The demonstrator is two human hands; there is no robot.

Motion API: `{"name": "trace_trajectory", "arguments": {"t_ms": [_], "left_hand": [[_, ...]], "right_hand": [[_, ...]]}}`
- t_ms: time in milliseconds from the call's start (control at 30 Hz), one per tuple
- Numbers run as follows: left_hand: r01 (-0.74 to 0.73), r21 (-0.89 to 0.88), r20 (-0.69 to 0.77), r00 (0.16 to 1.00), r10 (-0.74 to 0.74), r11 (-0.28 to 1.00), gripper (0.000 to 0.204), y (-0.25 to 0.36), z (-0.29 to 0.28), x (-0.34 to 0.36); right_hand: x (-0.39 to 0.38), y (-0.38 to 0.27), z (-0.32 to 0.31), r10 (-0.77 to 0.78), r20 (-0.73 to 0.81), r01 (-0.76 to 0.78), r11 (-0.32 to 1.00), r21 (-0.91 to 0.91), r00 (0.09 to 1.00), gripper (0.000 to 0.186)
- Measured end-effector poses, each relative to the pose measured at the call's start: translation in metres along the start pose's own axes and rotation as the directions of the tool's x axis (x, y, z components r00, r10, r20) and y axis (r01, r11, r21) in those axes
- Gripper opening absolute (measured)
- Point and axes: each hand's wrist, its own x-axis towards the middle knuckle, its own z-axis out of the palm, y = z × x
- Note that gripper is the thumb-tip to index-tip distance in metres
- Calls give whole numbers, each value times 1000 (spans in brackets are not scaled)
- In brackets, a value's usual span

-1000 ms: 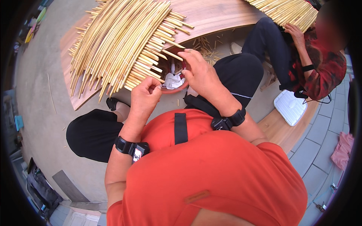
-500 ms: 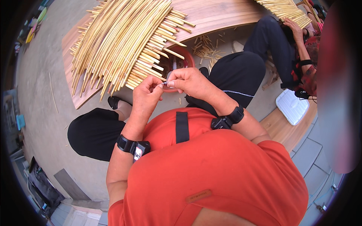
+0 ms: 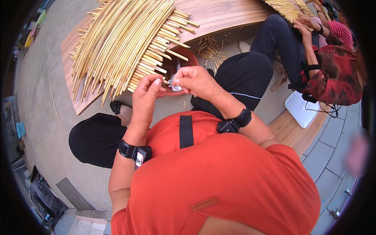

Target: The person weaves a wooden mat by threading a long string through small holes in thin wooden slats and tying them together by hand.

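Note:
My left hand (image 3: 147,94), fingers closed, is beside the lower ends of a mat of pale reed sticks (image 3: 117,47) strung in rows; what it grips is too small to make out. Just to its right, my right hand (image 3: 197,84) pinches a thin, pale strand (image 3: 170,81) between thumb and forefinger. Behind my fingers, a terracotta-coloured tub (image 3: 191,56) under the mat's edge holds crumpled white material and other things partly hidden. The mat lies on a wood-grain board (image 3: 213,15).
At upper right a co-worker in red-and-black plaid (image 3: 333,76) handles another stick mat (image 3: 291,9), with someone in striped pink (image 3: 340,33) behind. Cut stick pieces (image 3: 211,51) litter the floor. A white plastic lid (image 3: 299,109) rests on a wooden plank at right.
My right hand has come down and in toward my left hand, pinching a strand. My left hand shifted slightly. The co-worker's hands moved, and the striped person came further into view.

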Motion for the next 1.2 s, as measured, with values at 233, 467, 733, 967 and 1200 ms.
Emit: {"name": "trace_trajectory", "arguments": {"t_ms": [233,467,733,967,1200], "left_hand": [[-68,136,64,996,60,988,9,-11,-8,1],[-89,150,-70,993,100,985,6,-10,-12,6],[-321,633,68,929,363,705,4,-6,-11,7],[-350,543,97,929,358,763,6,11,-9,0],[-305,440,84,951,299,845,7,0,-17,4]], "right_hand": [[2,3,4,10,21,-9,998,-62,1000,12],[0,4,3,-96,0,82,850,-520,995,16],[16,-13,25,-691,-14,516,553,-654,723,31],[11,-18,33,-53,32,51,997,62,998,15],[13,-14,32,-63,38,65,996,-62,997,14]]}}
